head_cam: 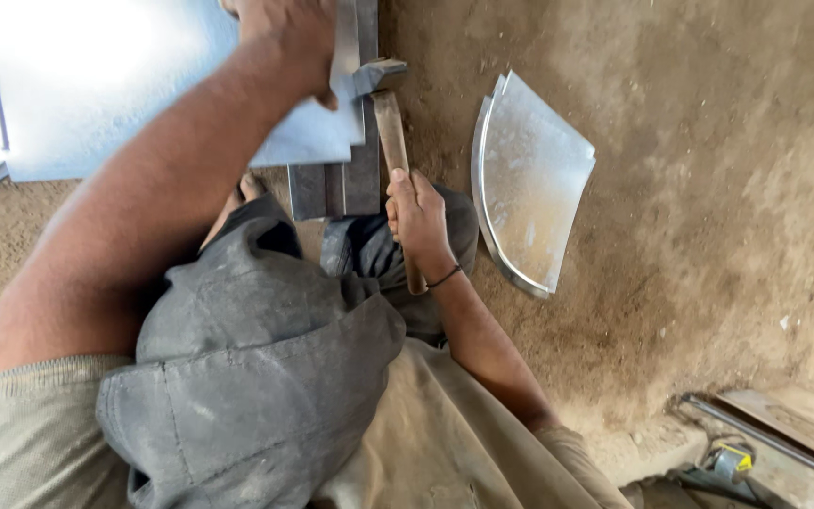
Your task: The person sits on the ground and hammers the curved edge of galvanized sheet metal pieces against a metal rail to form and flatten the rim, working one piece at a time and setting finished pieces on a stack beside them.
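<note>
Two hands are seen at work over a steel bar [362, 184] laid on the dirt floor [708, 188]. A hammer [390, 123] is gripped by the right hand [416, 217], whose fingers are clamped around the wooden handle near its lower part; the metal head is set at about twelve o'clock from that hand, touching the edge of a metal sheet [143, 85]. That sheet is lying across the bar at the top of the view, bright with glare toward ten o'clock. It is pressed down by the left hand [289, 38], whose fingers are closed over the sheet's edge just beside the hammer head. At three o'clock from the right hand, a curved sheet piece [534, 184] with a folded rim is resting on the floor, apart from the hammer. Toward five o'clock, near the frame's corner, a long metal rod [774, 438] and a small yellow-and-grey object [732, 460] are seen beside wooden boards [793, 415].
</note>
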